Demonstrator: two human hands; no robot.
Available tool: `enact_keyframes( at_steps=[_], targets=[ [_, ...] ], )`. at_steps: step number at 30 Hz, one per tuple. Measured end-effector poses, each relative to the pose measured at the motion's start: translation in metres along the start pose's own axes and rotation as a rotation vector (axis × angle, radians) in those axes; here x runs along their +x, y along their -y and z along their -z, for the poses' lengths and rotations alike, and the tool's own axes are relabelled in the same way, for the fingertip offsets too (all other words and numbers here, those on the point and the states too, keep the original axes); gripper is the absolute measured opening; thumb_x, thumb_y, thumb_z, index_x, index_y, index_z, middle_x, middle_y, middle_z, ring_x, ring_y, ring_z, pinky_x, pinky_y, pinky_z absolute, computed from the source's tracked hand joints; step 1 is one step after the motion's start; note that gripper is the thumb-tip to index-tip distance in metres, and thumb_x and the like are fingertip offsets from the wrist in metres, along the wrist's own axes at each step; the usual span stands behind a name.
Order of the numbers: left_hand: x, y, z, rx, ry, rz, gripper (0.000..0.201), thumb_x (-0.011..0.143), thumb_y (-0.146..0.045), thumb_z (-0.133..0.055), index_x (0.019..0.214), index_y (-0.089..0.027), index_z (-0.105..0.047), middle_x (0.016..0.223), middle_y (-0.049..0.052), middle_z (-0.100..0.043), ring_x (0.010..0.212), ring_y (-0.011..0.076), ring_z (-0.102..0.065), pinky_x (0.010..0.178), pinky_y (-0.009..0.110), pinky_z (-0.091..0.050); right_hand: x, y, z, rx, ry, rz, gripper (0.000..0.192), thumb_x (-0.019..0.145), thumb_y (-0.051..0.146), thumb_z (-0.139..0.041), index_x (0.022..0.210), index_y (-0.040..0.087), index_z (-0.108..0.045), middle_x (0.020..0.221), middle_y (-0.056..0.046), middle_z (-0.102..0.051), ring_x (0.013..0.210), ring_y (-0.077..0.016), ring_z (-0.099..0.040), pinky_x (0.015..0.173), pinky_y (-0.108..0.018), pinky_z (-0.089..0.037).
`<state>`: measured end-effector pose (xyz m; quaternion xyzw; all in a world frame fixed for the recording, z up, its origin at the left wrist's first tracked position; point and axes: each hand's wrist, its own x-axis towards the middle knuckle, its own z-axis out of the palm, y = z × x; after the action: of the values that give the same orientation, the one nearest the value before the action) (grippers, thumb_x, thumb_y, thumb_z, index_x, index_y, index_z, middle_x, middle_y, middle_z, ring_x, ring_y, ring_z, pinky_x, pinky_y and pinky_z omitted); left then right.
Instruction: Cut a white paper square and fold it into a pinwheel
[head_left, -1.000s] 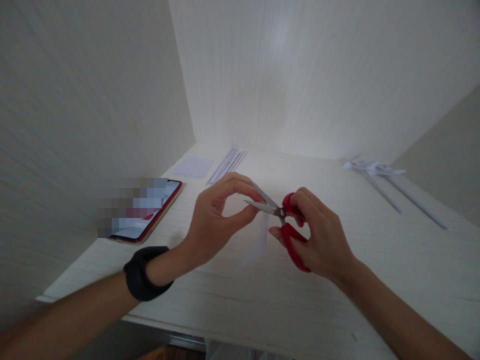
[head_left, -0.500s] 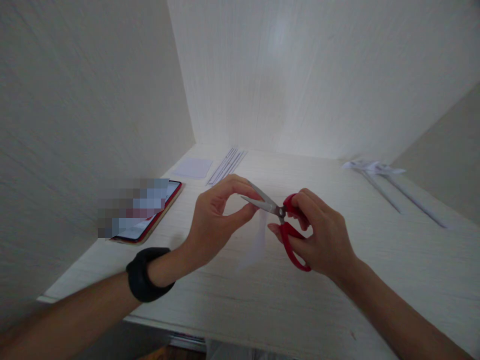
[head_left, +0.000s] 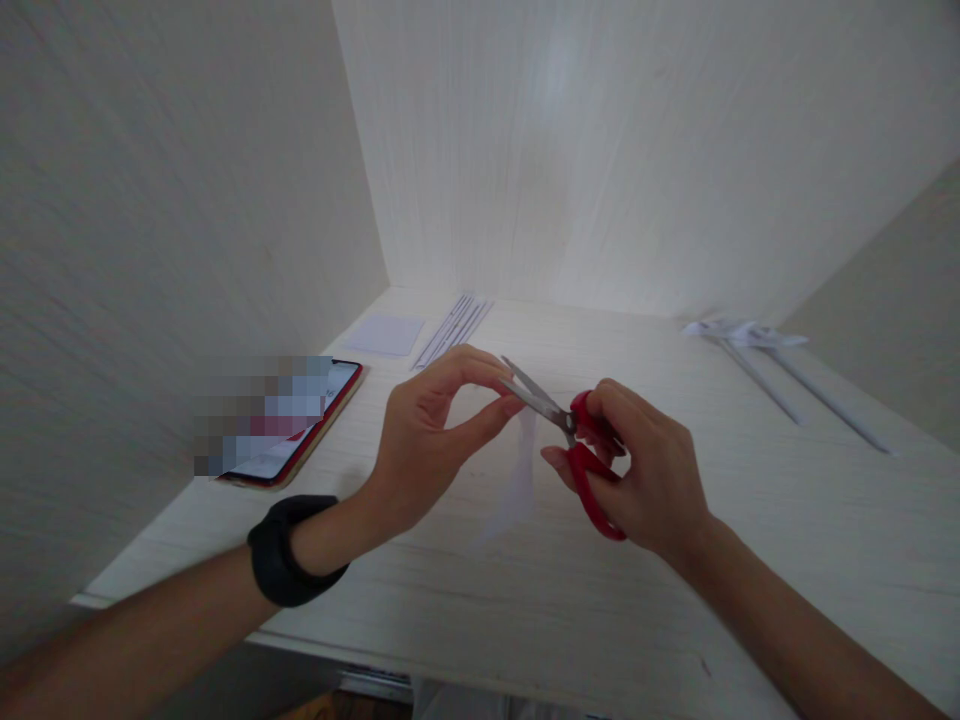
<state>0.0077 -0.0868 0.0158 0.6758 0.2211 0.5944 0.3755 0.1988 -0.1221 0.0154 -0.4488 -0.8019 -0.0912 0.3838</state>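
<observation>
Midair, left hand (head_left: pixel 431 430) pinches paper strip (head_left: pixel 517 480); right hand (head_left: pixel 645 470) grips scissors (head_left: pixel 577 440).

scissors (head_left: pixel 570 440) with glossy red plastic handles and dull grey metal blades; thin white paper strip (head_left: pixel 517 480); matt pale wood-grain table (head_left: pixel 675 560); glossy phone (head_left: pixel 300 425).

Your light's coming from above the back wall (head_left: pixel 600 150), bright glare there, dimmer sides, wide-angle stretch at edges, slightly soft overall.
</observation>
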Motion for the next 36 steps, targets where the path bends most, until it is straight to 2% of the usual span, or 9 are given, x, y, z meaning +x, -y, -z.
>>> enact_keyframes(
  at_steps=[5, 17, 21, 24, 27, 30, 32, 36],
  targets=[
    [0.002, -0.002, 0.000, 0.038, -0.036, -0.018, 0.006, 0.080, -0.016, -0.073, 0.076, -0.020, -0.071, 0.081, 0.001, -0.067, 0.083, 0.0152, -0.061, 0.081, 0.030, -0.049, 0.001, 0.001, 0.002, 0.036, 0.023, -0.030, 0.030, 0.084, 0.038, -0.062, 0.075, 0.023, -0.038, 0.064, 0.004, -0.044, 0.051, -0.0099, -0.040, 0.047, -0.022, -0.036],
    [-0.001, 0.001, 0.002, 0.061, 0.012, -0.063, 0.013, 0.081, -0.011, -0.070, 0.078, -0.023, -0.070, 0.086, 0.002, -0.068, 0.086, 0.0160, -0.061, 0.081, 0.031, -0.049, 0.000, 0.002, -0.001, -0.038, 0.009, -0.009, 0.030, 0.083, 0.040, -0.063, 0.076, 0.022, -0.040, 0.065, 0.005, -0.042, 0.050, -0.0101, -0.038, 0.047, -0.023, -0.034],
    [0.000, 0.002, 0.001, 0.050, 0.013, -0.067, 0.009, 0.081, -0.013, -0.071, 0.079, -0.022, -0.070, 0.085, 0.002, -0.067, 0.087, 0.0157, -0.061, 0.084, 0.031, -0.049, 0.001, -0.003, -0.001, 0.016, 0.021, -0.099, 0.029, 0.084, 0.041, -0.063, 0.075, 0.022, -0.041, 0.064, 0.004, -0.046, 0.051, -0.0108, -0.041, 0.049, -0.024, -0.036],
    [0.001, 0.001, 0.001, 0.043, 0.048, -0.060, 0.009, 0.083, -0.014, -0.070, 0.078, -0.022, -0.069, 0.085, 0.002, -0.067, 0.088, 0.0150, -0.061, 0.086, 0.030, -0.048, 0.002, -0.015, -0.007, -0.025, 0.088, -0.287, 0.027, 0.084, 0.041, -0.061, 0.075, 0.022, -0.045, 0.065, 0.001, -0.053, 0.054, -0.0140, -0.047, 0.051, -0.027, -0.037],
    [0.001, 0.001, 0.002, 0.041, 0.062, -0.044, 0.008, 0.083, -0.015, -0.070, 0.079, -0.022, -0.069, 0.088, 0.002, -0.068, 0.089, 0.0149, -0.061, 0.089, 0.031, -0.049, -0.002, -0.033, -0.016, -0.077, 0.229, -0.409, 0.022, 0.083, 0.039, -0.063, 0.086, 0.019, -0.053, 0.075, -0.004, -0.062, 0.062, -0.0185, -0.055, 0.056, -0.030, -0.042],
    [0.000, 0.001, 0.002, 0.057, 0.054, -0.023, 0.008, 0.083, -0.016, -0.070, 0.079, -0.022, -0.069, 0.090, 0.002, -0.070, 0.091, 0.0159, -0.063, 0.091, 0.032, -0.049, -0.008, -0.046, -0.024, -0.110, 0.331, -0.426, 0.025, 0.081, 0.033, -0.065, 0.098, 0.015, -0.061, 0.090, -0.011, -0.067, 0.074, -0.0233, -0.062, 0.064, -0.035, -0.048],
    [0.000, 0.001, 0.002, 0.065, 0.056, -0.004, 0.009, 0.084, -0.016, -0.069, 0.079, -0.023, -0.070, 0.090, 0.002, -0.071, 0.091, 0.0168, -0.064, 0.092, 0.034, -0.050, -0.011, -0.051, -0.027, -0.125, 0.390, -0.382, 0.026, 0.083, 0.029, -0.063, 0.102, 0.012, -0.064, 0.097, -0.015, -0.068, 0.085, -0.0265, -0.064, 0.074, -0.039, -0.051],
    [0.001, 0.002, 0.001, 0.072, 0.060, 0.020, 0.009, 0.083, -0.017, -0.069, 0.078, -0.023, -0.070, 0.088, 0.002, -0.072, 0.089, 0.0177, -0.065, 0.091, 0.035, -0.052, -0.013, -0.053, -0.029, -0.063, 0.428, -0.303, 0.026, 0.085, 0.024, -0.063, 0.107, 0.011, -0.068, 0.103, -0.016, -0.067, 0.096, -0.0265, -0.063, 0.087, -0.042, -0.051]
  ],
)
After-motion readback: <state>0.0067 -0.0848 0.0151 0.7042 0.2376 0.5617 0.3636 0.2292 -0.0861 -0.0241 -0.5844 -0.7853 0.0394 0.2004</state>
